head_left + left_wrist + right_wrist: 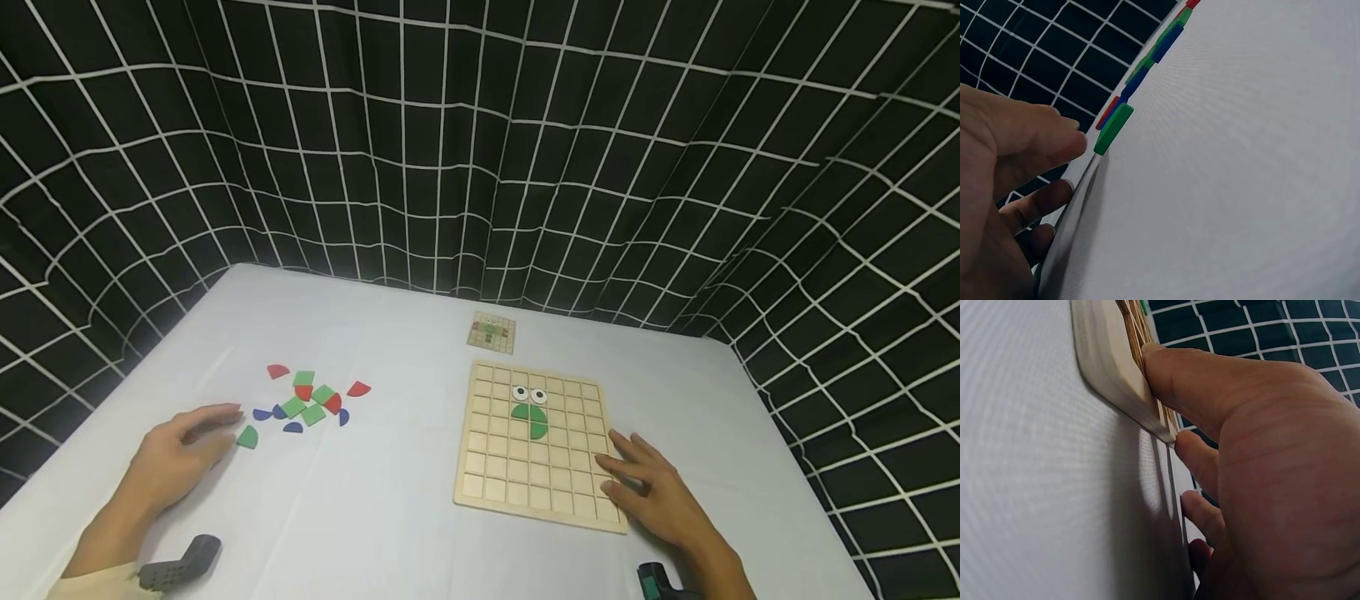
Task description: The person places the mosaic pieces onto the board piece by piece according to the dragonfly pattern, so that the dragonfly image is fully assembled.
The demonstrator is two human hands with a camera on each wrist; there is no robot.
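While the left hand (174, 454) is holding its thumb and fingers apart just left of a green quarter-circle piece (248, 437), the right hand (651, 492), fingers spread, is touching the wooden grid board (551, 477) at right; only the head view is showing its eye discs (521, 392).

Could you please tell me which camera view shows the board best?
The head view: nearly the whole board shows from above. The right wrist view catches only a corner, nearly edge-on; the left wrist view, none.
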